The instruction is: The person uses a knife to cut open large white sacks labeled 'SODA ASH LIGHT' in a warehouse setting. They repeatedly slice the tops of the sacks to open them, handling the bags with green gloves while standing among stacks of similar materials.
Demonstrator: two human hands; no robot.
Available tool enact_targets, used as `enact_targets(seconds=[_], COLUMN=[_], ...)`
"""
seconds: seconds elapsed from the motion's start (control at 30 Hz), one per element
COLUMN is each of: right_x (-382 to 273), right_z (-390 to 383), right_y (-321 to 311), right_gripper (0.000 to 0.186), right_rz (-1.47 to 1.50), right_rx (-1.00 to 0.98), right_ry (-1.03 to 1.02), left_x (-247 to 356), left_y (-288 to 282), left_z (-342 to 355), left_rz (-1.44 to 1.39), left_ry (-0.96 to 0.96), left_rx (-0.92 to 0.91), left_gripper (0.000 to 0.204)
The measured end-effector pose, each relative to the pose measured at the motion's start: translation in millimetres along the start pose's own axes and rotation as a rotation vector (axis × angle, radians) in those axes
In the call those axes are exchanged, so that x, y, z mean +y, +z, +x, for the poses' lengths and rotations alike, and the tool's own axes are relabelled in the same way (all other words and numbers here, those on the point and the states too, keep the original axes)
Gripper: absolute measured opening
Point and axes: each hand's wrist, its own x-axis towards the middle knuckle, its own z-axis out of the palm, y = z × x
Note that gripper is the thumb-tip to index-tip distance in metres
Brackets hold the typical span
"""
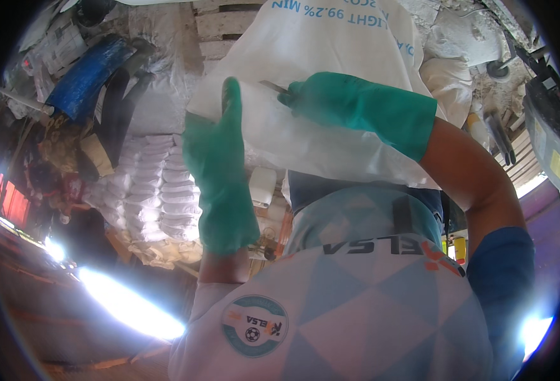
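Observation:
A large white woven sack (305,54) with blue print spreads in front of me. My left hand (219,143), in a long green rubber glove, grips the sack's left corner. Its thumb lies stretched along the near face, and the other fingers are mostly hidden. My right hand (330,98), gloved the same way, is over the middle of the sack. Closed in its fingers is a knife (271,86), of which only a short, thin metal blade shows, pointing left toward my left thumb. Whether the blade touches the sack I cannot tell.
Several rows of stacked white bags (159,184) stand at the left. Beyond them is a blue curved container (89,79) amid dark clutter. More pale sacks (448,86) lie to the right, near a grey machine-like object (546,124). Wooden slats show at the far edge.

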Motion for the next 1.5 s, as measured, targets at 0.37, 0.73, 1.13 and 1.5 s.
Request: enact_targets(seconds=[0.37, 0.73, 1.13, 1.5], right_x=[-10, -8, 7, -35], right_z=[-6, 29, 39, 14], right_y=[-11, 8, 8, -14], right_gripper=[0.048, 0.048, 0.043, 0.050], right_rz=[0.245, -0.026, -0.134, 0.070], right_rx=[0.142, 0.132, 0.128, 0.077], right_ry=[-0.164, -0.267, -0.335, -0.154], left_x=[-63, -48, -46, -50], left_y=[8, 4, -13, -4], left_z=[4, -13, -21, -25], left_rz=[-0.472, -0.660, -0.429, -0.523], left_ry=[-0.254, -0.304, -0.419, -0.341], left_rx=[-0.100, -0.130, -0.139, -0.123], left_gripper=[0.048, 0.045, 0.044, 0.041])
